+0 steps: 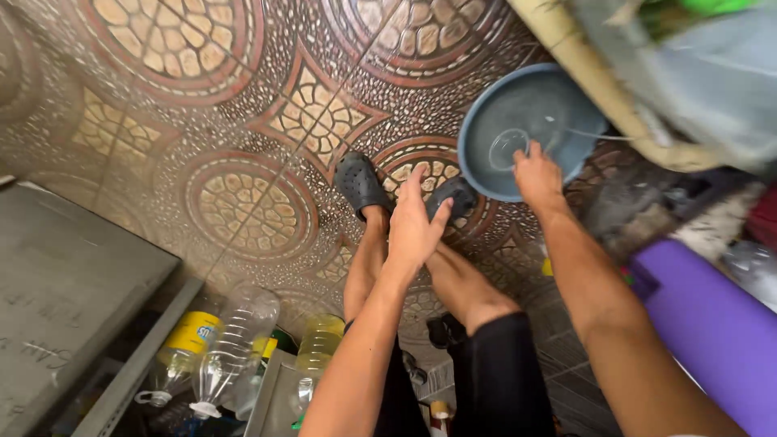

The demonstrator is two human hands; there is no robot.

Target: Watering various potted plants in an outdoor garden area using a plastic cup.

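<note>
A blue plastic basin (486, 174) with water stands on the patterned tile floor, upper right. A small clear cup or bowl (506, 147) lies inside it. My right hand (537, 174) reaches over the basin's near rim, fingertips by the clear cup; whether it grips it I cannot tell. My left hand (414, 222) hovers open, fingers spread, above my feet in dark clogs (360, 184), holding nothing.
Clear plastic bottles (235, 344) with yellow labels lie at the bottom left beside a grey slab (65, 283). A purple object (712, 324) sits at the right. A tan pole (595, 81) and grey cloth hang over the upper right.
</note>
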